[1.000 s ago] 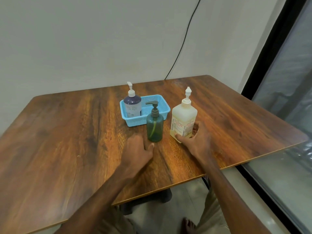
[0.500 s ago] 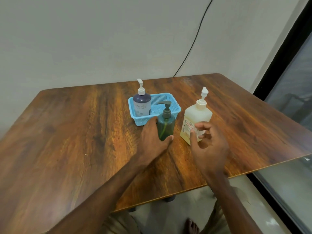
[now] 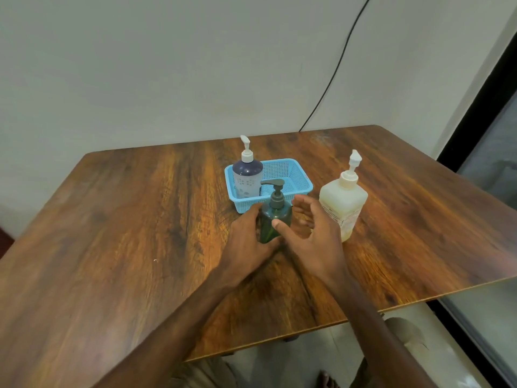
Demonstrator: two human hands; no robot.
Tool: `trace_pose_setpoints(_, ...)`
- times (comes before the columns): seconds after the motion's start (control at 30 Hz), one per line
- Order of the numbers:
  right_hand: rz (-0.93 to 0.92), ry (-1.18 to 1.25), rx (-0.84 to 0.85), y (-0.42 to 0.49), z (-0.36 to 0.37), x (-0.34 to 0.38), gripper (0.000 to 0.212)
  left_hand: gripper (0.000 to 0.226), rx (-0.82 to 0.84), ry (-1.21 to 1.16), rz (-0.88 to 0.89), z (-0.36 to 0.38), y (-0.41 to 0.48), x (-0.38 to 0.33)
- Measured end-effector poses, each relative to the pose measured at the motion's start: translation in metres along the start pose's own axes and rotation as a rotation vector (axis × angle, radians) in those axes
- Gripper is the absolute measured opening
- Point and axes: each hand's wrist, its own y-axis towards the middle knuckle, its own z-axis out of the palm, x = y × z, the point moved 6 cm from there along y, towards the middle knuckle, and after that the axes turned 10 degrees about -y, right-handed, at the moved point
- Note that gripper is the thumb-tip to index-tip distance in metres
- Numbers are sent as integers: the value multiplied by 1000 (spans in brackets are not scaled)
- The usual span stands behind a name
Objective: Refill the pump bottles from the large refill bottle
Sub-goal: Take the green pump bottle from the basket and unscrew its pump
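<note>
A small green pump bottle (image 3: 275, 217) with a dark pump head stands on the wooden table (image 3: 140, 233). My left hand (image 3: 249, 239) is wrapped around its lower left side. Just right of the bottle, my right hand (image 3: 310, 233) is spread with fingers apart, the thumb tip against the bottle's front. The large cream refill bottle (image 3: 345, 203) with a white pump stands to the right, untouched. A purple pump bottle (image 3: 247, 176) stands in the left end of a blue basket (image 3: 296, 180) behind.
A black cable (image 3: 335, 65) runs down the wall to the table's far edge. A dark window frame (image 3: 475, 113) and glass lie to the right. The table's near edge (image 3: 307, 329) is close to my legs.
My left hand has closed around the green bottle. My right hand left the refill bottle and moved left to the green bottle. The camera view shifted.
</note>
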Motion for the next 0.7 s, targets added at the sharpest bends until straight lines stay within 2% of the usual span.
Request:
trace_pose_setpoints(0.23, -50, -26, -51, 36, -6, 26, 50, 83, 17, -45, -2, -2, 4, 0)
trace_pose_setpoints(0.5, -67, -77, -74, 40, 2, 26, 48, 83, 61, 1, 32, -6, 11, 3)
trace_pose_setpoints(0.7, -67, -56, -17, 48, 5, 27, 46, 82, 46, -56, 24, -9, 11, 7)
